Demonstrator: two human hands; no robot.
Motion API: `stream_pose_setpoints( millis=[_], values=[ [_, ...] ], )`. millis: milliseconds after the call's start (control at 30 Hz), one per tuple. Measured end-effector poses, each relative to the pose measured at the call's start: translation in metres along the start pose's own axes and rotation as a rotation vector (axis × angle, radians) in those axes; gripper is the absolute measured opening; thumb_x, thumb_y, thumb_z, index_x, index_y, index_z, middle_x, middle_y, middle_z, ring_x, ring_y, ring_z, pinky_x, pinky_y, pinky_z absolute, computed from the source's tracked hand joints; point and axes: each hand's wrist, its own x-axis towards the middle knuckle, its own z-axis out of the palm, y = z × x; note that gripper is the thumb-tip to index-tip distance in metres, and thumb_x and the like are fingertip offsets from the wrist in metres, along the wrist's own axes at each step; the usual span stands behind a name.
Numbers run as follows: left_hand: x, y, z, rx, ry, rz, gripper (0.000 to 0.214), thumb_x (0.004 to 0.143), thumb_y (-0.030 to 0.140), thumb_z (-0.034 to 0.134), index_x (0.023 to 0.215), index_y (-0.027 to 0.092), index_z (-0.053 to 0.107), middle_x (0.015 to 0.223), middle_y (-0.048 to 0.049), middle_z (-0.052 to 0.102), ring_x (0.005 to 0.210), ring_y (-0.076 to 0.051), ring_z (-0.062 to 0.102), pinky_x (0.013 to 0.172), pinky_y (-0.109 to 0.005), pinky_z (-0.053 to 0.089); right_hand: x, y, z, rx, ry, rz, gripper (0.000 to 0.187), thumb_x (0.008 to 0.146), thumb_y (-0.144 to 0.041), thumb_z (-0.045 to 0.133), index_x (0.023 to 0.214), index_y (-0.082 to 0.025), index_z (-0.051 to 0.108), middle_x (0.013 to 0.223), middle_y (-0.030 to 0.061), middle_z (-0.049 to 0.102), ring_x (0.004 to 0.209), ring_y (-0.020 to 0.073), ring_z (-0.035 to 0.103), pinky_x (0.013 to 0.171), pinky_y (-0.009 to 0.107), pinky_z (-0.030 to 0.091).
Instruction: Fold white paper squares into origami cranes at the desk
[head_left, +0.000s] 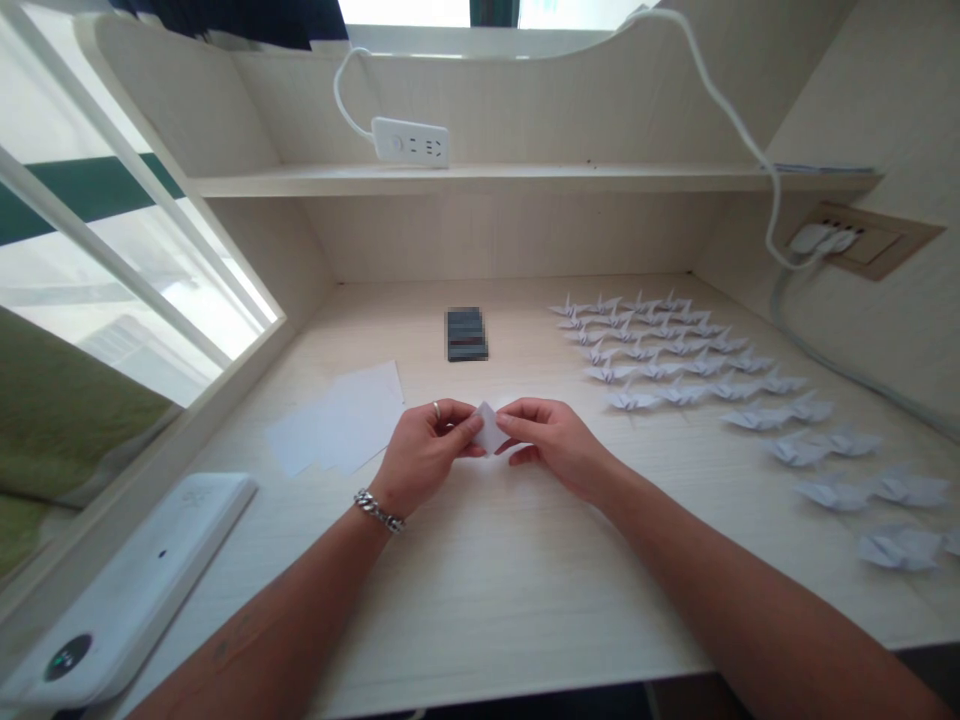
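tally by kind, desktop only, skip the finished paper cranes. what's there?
Small folded white paper piece, pinched between left hand and right hand: 1
Pile of loose white paper sheets: 1
Dark rectangular blurred object: 1
Flat white rounded device: 1
Total: 4

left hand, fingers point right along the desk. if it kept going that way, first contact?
The folded white paper pinched between both hands, then right away the right hand gripping its other side. The left hand points at it; depth between them is hard to judge.
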Motion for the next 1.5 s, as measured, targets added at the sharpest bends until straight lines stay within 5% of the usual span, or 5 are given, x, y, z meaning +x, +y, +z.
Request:
stream_pose_setpoints(
  millis=[1133, 1500],
  values=[
    [-0.0001, 0.0003, -0.0016, -0.048, -0.011, 0.079, 0.023, 0.078, 0.035, 0.069, 0.078, 0.012, 0.071, 0.074, -0.0041, 0.071, 0.071, -0.016, 0.068, 0.072, -0.030, 0.059, -0.0041, -0.0026, -0.0013, 0.013, -0.093, -0.001, 0.024, 0.073, -0.038, 0.071, 0.085, -0.018, 0.070, 0.082, 0.0047, 0.067, 0.077, 0.0160, 0.062, 0.063, 0.026, 0.048],
    [0.0022, -0.0070, -0.0034, 0.103, -0.028, 0.145, 0.023, 0.081, 0.034, 0.066, 0.081, 0.012, 0.072, 0.076, -0.0056, 0.073, 0.072, -0.017, 0.068, 0.071, -0.028, 0.057, -0.0017, 0.0021, 0.0051, -0.180, 0.063, -0.239, 0.023, 0.077, -0.039, 0.068, 0.080, -0.016, 0.068, 0.074, 0.0025, 0.068, 0.068, 0.0132, 0.060, 0.064, 0.027, 0.049]
  ],
)
